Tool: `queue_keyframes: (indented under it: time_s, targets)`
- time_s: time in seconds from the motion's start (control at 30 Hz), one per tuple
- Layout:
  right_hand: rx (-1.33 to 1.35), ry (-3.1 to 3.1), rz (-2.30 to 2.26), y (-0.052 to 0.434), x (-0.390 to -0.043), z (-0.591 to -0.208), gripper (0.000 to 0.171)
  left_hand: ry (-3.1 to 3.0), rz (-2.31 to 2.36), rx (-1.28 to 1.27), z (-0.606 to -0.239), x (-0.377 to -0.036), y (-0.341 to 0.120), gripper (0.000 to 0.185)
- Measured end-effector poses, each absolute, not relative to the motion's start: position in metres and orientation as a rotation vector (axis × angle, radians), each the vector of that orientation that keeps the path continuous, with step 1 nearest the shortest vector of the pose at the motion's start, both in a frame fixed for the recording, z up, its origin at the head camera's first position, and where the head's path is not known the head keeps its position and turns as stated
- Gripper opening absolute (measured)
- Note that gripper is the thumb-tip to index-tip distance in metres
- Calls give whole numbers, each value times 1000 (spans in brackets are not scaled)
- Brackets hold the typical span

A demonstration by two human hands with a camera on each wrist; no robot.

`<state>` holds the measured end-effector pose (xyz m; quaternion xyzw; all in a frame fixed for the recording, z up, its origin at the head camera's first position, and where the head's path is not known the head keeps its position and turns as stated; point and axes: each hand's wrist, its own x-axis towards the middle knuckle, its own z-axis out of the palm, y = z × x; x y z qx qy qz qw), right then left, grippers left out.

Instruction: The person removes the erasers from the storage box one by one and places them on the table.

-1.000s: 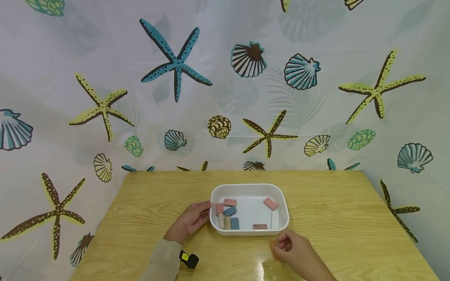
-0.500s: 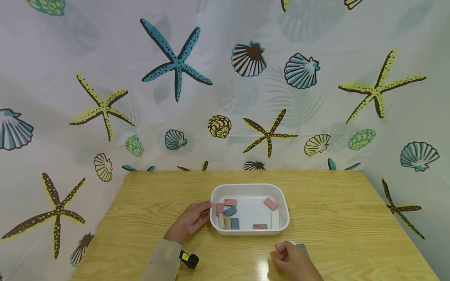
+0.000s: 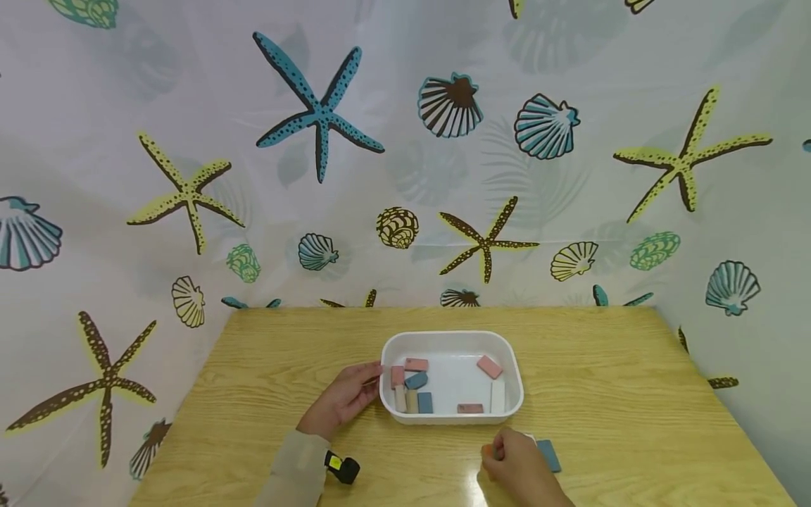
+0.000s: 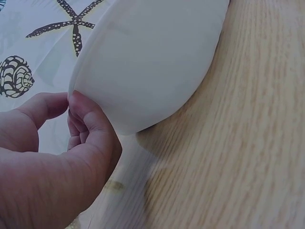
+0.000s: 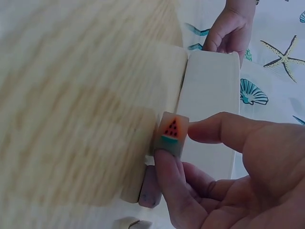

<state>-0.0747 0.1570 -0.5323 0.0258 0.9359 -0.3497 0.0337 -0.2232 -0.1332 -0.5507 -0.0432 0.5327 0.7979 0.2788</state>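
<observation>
A: What carried it all?

B: A wood-grained table [image 3: 285, 338], its far edge running along the printed cloth [image 3: 355, 274]. The white tray [image 3: 451, 420] stood about midway between the table's left and right edges, probably to suit both hands.

A: And the left hand [image 3: 345, 400]?

B: It pinched the tray's left rim, thumb and fingers closed to the thickness of the wall. I took that as steadying.

A: The right hand [image 3: 522, 468]?

B: Just off the tray's front right corner, thumb and index finger parted only by the small watermelon-print block [image 5: 172, 131] they pinched. That grip left the printed face uncovered. Whether the block touched the table, I couldn't tell.

A: Anything beside it?

B: A blue block [image 3: 548, 456] lay on the table just right of that hand, and a white block [image 3: 529, 437] was partly hidden behind it.

A: Where was there room to move?

B: The table top stretched widely from the tray to its left and right edges, with a narrower strip towards the far edge; the near edge fell outside the head view. Inside the tray, six blocks crowded the left end and three sat towards the right, with white floor showing between. The tray's front wall stood between that floor and the pinched block, so a low slide would have met it.
</observation>
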Motion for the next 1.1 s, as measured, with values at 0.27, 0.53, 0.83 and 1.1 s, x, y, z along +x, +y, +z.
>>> queue_keyframes:
  time_s: [0.27,0.53,0.83,1.1]
  targets:
    - [98,2884,-1014,155,-80,-530,17,1417,2138,-78,-551,-225,-131,45]
    - [116,2969,-893,152,-82,-528,21,1411,2180,-85,-549,-226,-127,44]
    - [76,2962,-870,153,-78,-522,17,1416,2169,-102,-550,-225,-127,44]
    - [-92,2796,-1126,160,-74,-484,16,1428,2159,-85,-550,-224,-128,45]
